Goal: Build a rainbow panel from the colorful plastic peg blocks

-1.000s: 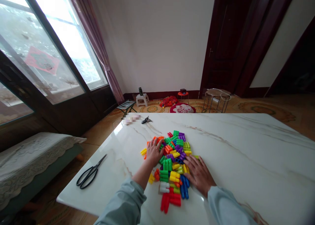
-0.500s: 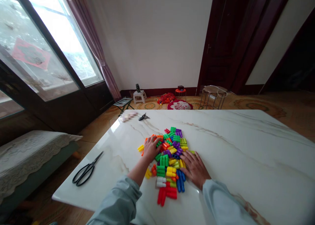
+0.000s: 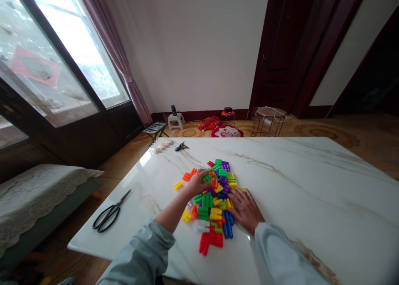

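Note:
A heap of colourful plastic toy blocks [image 3: 207, 200], shaped like joined tubes, lies spread on the white marble-look table. My left hand [image 3: 198, 183] reaches over the upper left of the heap, thumb and fingers apart, with green and orange blocks [image 3: 214, 183] showing at its fingertips. Whether it touches them I cannot tell. At the heap's right side my right hand [image 3: 247, 207] lies flat with its fingers stretched out, its fingertips against yellow and blue blocks. A blue block [image 3: 228, 225] sits just below its thumb. Red blocks [image 3: 210, 240] form the heap's near end.
Black-handled scissors [image 3: 111, 212] lie on the table [image 3: 311, 193] at the left. Small black pruners [image 3: 181, 146] rest near the far edge beside a blurred patch. Beyond are a white stool [image 3: 176, 121], a round wire-legged stool [image 3: 269, 116] and a cloth-covered bench [image 3: 46, 185].
My left hand has shifted right across the heap, uncovering orange blocks at the left. My right hand stays nearly where it was. The whole view has moved slightly.

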A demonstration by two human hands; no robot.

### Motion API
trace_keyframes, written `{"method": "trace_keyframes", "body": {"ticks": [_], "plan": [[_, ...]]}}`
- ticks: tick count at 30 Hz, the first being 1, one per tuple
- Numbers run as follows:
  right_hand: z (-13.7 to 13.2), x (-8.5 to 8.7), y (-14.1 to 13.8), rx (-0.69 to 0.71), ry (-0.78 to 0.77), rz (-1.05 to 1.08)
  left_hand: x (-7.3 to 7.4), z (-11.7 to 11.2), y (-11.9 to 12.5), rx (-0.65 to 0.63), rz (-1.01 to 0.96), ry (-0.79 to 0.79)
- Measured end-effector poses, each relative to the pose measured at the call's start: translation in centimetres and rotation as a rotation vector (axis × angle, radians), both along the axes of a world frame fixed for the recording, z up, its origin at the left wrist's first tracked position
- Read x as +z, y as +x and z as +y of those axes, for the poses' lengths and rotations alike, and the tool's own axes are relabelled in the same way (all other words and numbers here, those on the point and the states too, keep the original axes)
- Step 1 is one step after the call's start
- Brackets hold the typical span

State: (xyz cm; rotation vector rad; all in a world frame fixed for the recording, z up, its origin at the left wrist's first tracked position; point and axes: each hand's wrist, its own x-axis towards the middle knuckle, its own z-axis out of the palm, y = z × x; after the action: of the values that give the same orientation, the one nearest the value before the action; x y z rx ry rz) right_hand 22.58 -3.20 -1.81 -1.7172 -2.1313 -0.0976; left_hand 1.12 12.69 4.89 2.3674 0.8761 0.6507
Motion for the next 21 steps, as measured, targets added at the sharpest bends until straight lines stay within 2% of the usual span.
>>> {"method": "trace_keyframes", "body": {"ticks": [3,5,9,12,14,17,21], "plan": [[0.0,0.0,0.0,-0.008,-0.017,-0.005,0.9,-2.4,-1.4,0.02,0.046,0.052],[0.0,0.1,-0.1,-0.014,-0.016,-0.005,0.6,-4.7,-2.9,0.072,0.062,0.109],[-0.1,0.4,-0.3,-0.023,-0.003,-0.001,-1.7,-10.8,-6.0,0.145,0.058,0.223],[-0.1,0.6,-0.5,-0.031,-0.012,-0.007,-3.6,-15.1,-7.3,0.099,0.118,0.291],[-0.2,0.6,-0.4,-0.034,-0.017,-0.015,-4.4,-16.8,-7.5,0.091,0.174,0.328],[-0.2,0.4,-0.3,-0.038,-0.026,-0.031,-5.2,-17.3,-6.9,0.146,0.221,0.347],[0.0,0.4,-0.8,-0.044,-0.066,-0.041,-5.6,-15.1,-5.9,0.207,0.2,0.355]]}}
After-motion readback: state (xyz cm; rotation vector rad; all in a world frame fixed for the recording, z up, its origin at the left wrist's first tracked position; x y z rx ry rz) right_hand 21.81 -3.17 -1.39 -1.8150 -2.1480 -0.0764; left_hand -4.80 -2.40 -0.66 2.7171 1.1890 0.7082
